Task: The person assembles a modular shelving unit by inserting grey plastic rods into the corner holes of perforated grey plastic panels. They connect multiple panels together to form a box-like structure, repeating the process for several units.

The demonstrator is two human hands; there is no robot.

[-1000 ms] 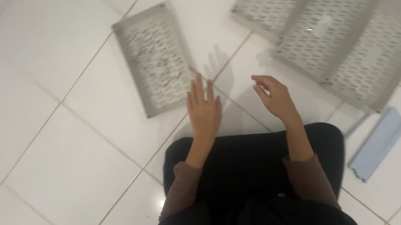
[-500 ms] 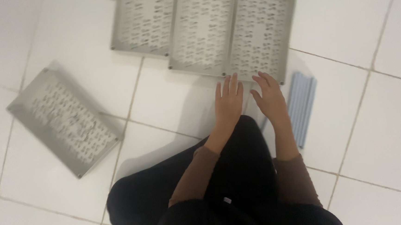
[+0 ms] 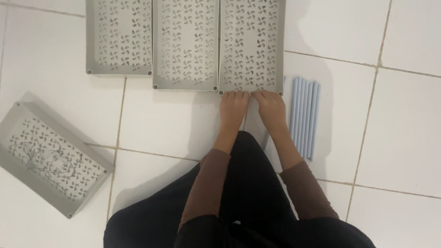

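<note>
Fingers of the left hand (image 3: 233,108) and right hand (image 3: 270,107) lie close together, tips curled onto the near short edge of the rightmost grey tray (image 3: 250,40); whether they clamp that rim I cannot tell. This tray is a shallow grey rectangle pierced with pinwheel-shaped cutouts, small round sockets at its corners, and it lies flat on the white tiled floor (image 3: 409,127) with its long axis running straight away from the person. It touches a matching middle tray (image 3: 186,39), a bundle of pale blue rods (image 3: 304,116) lies parallel just right of the hands, and another tray (image 3: 46,156) sits askew, well apart on the left.
</note>
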